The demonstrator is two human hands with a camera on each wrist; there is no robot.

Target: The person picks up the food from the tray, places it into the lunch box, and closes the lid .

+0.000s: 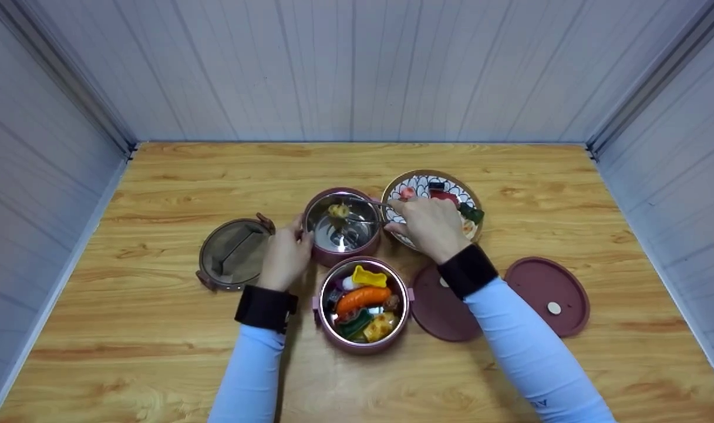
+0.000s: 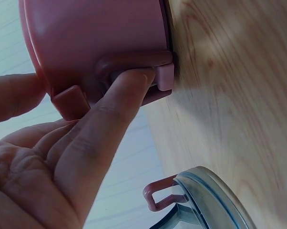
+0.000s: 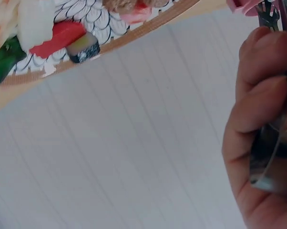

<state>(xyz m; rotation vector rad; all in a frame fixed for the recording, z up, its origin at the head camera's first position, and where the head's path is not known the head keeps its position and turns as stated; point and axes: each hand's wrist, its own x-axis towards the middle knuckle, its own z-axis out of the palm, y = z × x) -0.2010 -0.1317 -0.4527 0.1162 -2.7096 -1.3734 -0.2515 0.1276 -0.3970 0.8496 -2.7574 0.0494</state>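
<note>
My left hand (image 1: 285, 258) holds the pink round lunch-box container (image 1: 336, 257) at its left side, thumb near the rim. In the left wrist view one finger presses into the side clasp (image 2: 134, 59). My right hand (image 1: 430, 226) grips metal tongs (image 1: 366, 222), whose arms reach over the container's steel interior. At their tips is a small yellowish-brown toy food piece (image 1: 338, 210). Just in front stands a second pink container (image 1: 363, 349), filled with toy food, including an orange sausage (image 1: 363, 299) and a yellow wavy piece (image 1: 369, 277).
Behind my right hand lies a patterned plate (image 1: 410, 179) with toy food, including a sushi roll (image 3: 84, 47) and a green pepper-like piece (image 3: 7, 59). A clear-topped lid with a handle (image 1: 233, 252) is at left. Two maroon lids (image 1: 445, 311) lie at right, one partly under my forearm.
</note>
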